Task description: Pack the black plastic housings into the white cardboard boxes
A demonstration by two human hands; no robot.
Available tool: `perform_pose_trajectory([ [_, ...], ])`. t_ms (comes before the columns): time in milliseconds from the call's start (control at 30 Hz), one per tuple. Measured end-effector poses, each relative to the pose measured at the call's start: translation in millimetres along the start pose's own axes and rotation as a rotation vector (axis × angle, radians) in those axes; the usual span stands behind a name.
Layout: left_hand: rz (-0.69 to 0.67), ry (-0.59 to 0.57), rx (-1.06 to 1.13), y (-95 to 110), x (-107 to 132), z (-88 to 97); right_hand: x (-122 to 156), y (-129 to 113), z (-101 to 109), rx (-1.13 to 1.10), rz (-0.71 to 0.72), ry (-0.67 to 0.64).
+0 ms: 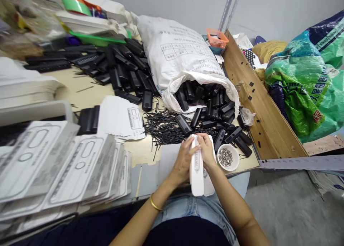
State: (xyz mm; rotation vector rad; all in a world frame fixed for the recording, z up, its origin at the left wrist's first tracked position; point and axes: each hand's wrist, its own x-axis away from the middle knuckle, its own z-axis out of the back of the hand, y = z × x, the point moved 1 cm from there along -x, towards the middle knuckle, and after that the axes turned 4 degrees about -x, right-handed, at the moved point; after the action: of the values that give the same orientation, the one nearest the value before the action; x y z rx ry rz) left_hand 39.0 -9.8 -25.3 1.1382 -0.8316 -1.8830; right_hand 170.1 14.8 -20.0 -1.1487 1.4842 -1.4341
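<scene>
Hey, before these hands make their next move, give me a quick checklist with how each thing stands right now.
1. Both hands on the white box: ok, the left hand and right hand hold it.
2. Far end of the box closed: cannot tell, fingers hide it.
3. Bowl upright, small metal parts inside: ok.
4. Bowl well away from the table's front edge: not ok, it sits close to it.
5. Black sticks sorted: not ok, they lie in a loose heap.
</scene>
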Motion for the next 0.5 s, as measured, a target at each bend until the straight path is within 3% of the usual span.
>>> perform_pose_trajectory([
  [67,0.065,0.096,-0.018,-3.9,4.6,12.9,-17.5,-1.3,-24.9,0.354,0.163,-0.098],
  [167,0.355,0.163,0.044,-4.7,5.8,25.4,-42.0,4.0,-55.5,0.976,0.383,-0.202],
  [267,0.544,0.149,0.190,-2.7,0.9,26.3,-62.5,12.6,-63.6,1.228,0.395,-0.303],
  [367,0.608,0.148,0.164,-4.8,-5.8,26.6,-75.7,3.5,-38.6,0.968,0.283,-0.265],
  [467,0.594,0.056,-0.102,-6.5,-11.3,34.8,-76.6,-33.4,11.6,0.477,0.162,-0.170],
  [500,0.550,0.014,-0.199,-5.2,-13.0,38.2,-73.2,-49.9,28.0,0.376,0.150,-0.192],
])
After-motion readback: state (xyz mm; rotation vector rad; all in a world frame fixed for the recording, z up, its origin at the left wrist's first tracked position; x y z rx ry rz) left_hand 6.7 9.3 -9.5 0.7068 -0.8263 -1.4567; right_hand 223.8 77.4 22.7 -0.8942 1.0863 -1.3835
